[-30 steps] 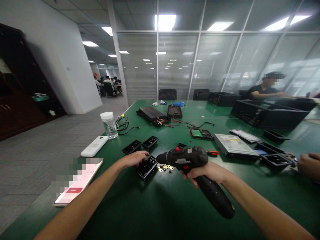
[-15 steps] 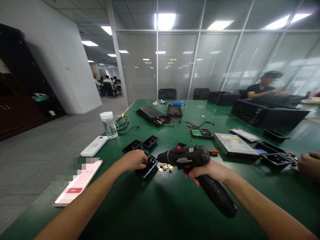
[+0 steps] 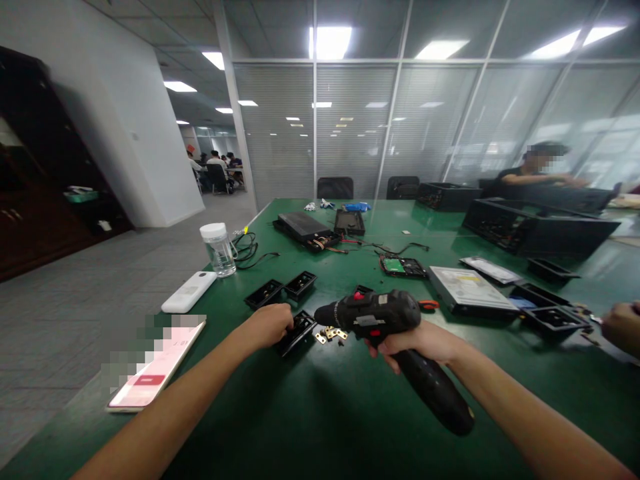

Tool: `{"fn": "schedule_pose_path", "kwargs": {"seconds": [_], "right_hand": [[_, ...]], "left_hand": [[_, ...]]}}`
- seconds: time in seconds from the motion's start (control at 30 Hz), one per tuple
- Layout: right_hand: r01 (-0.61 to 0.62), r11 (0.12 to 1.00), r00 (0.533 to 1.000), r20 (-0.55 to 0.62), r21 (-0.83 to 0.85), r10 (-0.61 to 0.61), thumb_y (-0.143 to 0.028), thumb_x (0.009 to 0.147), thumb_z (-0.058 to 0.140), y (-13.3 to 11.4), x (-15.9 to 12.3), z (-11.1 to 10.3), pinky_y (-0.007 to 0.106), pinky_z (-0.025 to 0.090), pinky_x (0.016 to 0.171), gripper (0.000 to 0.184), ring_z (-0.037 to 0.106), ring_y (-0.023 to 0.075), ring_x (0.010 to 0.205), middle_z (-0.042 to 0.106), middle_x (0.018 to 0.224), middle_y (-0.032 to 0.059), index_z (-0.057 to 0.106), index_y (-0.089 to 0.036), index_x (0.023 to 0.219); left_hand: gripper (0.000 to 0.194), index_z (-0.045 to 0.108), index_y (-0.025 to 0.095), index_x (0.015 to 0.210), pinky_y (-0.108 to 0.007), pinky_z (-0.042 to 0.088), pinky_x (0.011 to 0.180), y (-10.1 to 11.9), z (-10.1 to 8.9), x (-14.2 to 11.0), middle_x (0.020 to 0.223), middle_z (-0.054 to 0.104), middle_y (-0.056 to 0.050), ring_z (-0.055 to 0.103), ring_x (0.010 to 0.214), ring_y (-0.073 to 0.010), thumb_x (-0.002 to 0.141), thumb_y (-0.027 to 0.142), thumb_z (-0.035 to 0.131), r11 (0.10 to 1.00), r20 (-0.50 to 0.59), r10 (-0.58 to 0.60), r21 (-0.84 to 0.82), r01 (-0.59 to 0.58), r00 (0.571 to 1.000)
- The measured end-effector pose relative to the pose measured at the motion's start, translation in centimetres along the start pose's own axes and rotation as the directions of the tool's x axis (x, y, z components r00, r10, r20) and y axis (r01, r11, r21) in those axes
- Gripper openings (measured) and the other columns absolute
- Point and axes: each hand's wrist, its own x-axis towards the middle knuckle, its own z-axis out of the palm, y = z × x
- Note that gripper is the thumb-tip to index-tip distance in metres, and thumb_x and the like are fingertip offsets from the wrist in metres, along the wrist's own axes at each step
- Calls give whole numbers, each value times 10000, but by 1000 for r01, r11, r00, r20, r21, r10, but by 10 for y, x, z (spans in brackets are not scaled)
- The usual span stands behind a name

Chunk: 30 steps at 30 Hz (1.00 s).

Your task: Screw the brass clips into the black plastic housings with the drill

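Note:
My right hand point(image 3: 417, 343) is wrapped round the handle of a black cordless drill point(image 3: 373, 317), its chuck pointing left. My left hand point(image 3: 273, 325) has its fingers closed on the left side of a small black plastic frame point(image 3: 296, 333), which looks slightly tilted; part of the frame is behind the hand. Just right of that frame, below the chuck, several brass-coloured metal plates point(image 3: 331, 335) and small dark screws lie on the green table point(image 3: 320, 420). Two similar black frames, one at the left point(image 3: 263, 293) and one at the right point(image 3: 301, 285), lie just beyond my left hand.
At the left are a phone point(image 3: 165, 373), a white power bank point(image 3: 189, 292) and a water bottle point(image 3: 219, 250). Ahead lie a dark device casing point(image 3: 306, 230) and cables. On the right are an optical drive point(image 3: 470, 290), computer cases point(image 3: 537, 227) and another person's hand point(image 3: 621, 330).
My left hand has shifted slightly, its fingers now closing at the frame's side, and the frame has tipped a little. The drill stays where it was. The other person's hand at right moved slightly.

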Motion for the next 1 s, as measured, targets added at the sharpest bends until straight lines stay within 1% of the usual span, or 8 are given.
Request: {"fn": "schedule_pose_path", "kwargs": {"seconds": [0.17,0.3,0.4,0.5,0.57,0.63,0.8,1.0], "right_hand": [[-8,1000,1000,7,-6,8,-302,715,672,-1,-1,0,295,452,611,107,565,134,597,644,737,71,706,-218,772],[-3,1000,1000,6,-9,3,-298,714,670,-4,-2,2,302,452,610,109,562,133,590,653,750,73,707,-218,778],[-7,1000,1000,6,-11,7,-301,700,669,-5,-2,2,288,440,602,110,572,126,594,658,758,67,701,-218,764],[-19,1000,1000,-7,-20,19,-323,690,667,-4,-1,1,291,449,608,126,574,135,589,640,702,62,697,-216,749],[-37,999,999,16,-24,38,-340,664,682,-1,1,0,296,450,590,156,558,141,560,610,630,54,694,-203,737],[-51,998,997,54,-25,52,-342,632,701,1,2,-1,292,436,560,185,543,141,529,586,583,44,690,-185,730],[0,1000,1000,22,-7,0,-280,737,660,-1,-2,-1,282,437,606,91,561,122,588,630,691,55,705,-213,779],[51,999,999,5,-19,-51,-274,732,673,-6,-7,-3,288,458,616,70,568,119,579,645,720,64,703,-216,754]], "left_hand": [[222,753,170,842,-329,466,778,4,-1,-1,997,642,-128,627,952,-275,780,75,562,998,2,-27,52,27,1000],[205,701,171,966,-329,459,811,-3,-8,-7,1054,634,-118,627,950,-255,788,158,601,996,-4,-23,-90,22,1000],[188,619,164,964,-313,462,724,-13,-10,-8,947,652,-103,635,854,-242,809,266,585,971,-32,-136,-202,127,990],[232,572,173,915,-288,456,570,-22,-4,-3,791,658,-72,645,648,-227,771,353,602,889,153,-231,-368,273,961],[194,547,180,821,-281,461,509,-26,1,0,689,640,-49,646,556,-221,786,371,551,811,343,-173,-483,331,923],[174,511,189,784,-274,465,477,-29,4,2,679,626,-34,656,536,-220,785,363,523,759,367,-127,-562,328,922],[196,445,208,768,-260,471,478,-36,4,5,785,590,-12,671,627,-211,764,381,537,670,104,-108,-727,149,989],[205,475,195,736,-259,438,573,-41,22,22,696,522,19,553,639,-158,765,389,532,670,-163,-148,-742,-22,975]]}}
